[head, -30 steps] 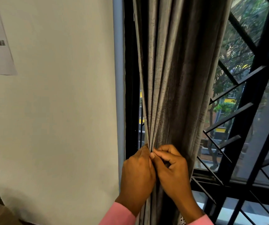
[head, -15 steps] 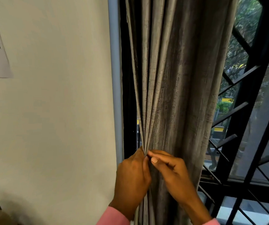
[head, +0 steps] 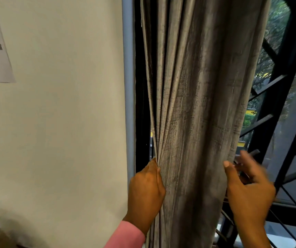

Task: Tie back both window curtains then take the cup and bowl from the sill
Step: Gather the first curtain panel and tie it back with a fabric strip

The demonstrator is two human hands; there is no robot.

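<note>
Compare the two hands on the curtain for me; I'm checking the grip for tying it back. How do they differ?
The left hand is shut on the grey curtain at its left edge; the right hand is open at the right edge, fingers spread. The left looks sharp, the right motion-blurred. A pink sleeve shows only on the left. Both sit at similar height.

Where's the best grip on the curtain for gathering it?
Probably at the waist of the curtain, where its folds already converge. The left hand pinches the left edge there; the right hand is open at the right edge. Come in from both sides and squeeze the hanging pleats together into one bundle.
</note>
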